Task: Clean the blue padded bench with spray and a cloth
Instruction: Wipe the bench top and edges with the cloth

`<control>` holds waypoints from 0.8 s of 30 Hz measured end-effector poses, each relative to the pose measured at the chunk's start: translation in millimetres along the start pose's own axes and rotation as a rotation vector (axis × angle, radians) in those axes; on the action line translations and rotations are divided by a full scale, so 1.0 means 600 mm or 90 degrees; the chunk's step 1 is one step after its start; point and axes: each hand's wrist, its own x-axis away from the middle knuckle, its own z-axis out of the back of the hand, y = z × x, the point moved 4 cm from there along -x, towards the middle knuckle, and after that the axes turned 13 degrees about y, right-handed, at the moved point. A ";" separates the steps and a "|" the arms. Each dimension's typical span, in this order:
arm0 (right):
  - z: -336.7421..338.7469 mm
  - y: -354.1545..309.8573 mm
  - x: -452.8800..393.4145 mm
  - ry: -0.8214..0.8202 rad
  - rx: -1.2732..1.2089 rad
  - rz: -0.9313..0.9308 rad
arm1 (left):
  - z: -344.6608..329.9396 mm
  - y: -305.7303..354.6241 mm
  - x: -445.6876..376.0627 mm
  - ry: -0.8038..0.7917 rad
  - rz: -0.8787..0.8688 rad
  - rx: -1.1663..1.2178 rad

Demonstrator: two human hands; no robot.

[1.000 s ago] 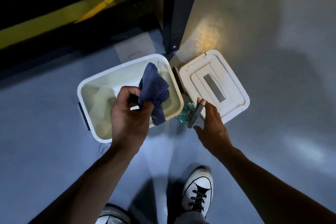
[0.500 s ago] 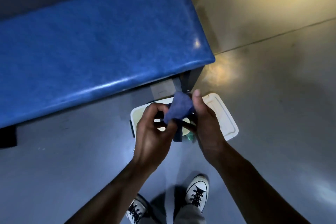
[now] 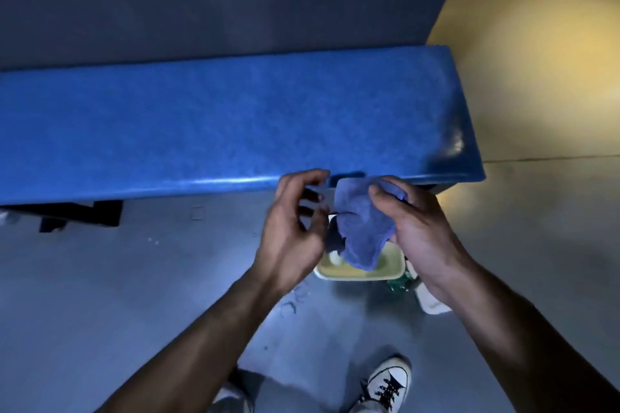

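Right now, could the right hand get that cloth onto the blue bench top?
Probably yes. The right hand holds the cloth at the near edge of the blue bench, and nothing lies on the padded top in view.

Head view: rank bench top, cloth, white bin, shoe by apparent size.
1. blue bench top, by far.
2. cloth.
3-4. white bin and shoe look alike; the bin is partly hidden by the cloth and right hand, so unranked.
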 end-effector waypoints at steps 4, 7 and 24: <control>-0.146 -0.069 0.030 -0.157 0.035 0.045 | 0.124 -0.022 -0.067 -0.191 -0.115 -0.112; -0.268 -0.108 0.047 -0.251 0.030 0.008 | 0.236 -0.035 -0.103 -0.197 -0.120 -0.108; -0.850 -0.204 0.017 -0.246 0.326 0.344 | 0.797 -0.298 -0.232 0.051 0.213 -0.137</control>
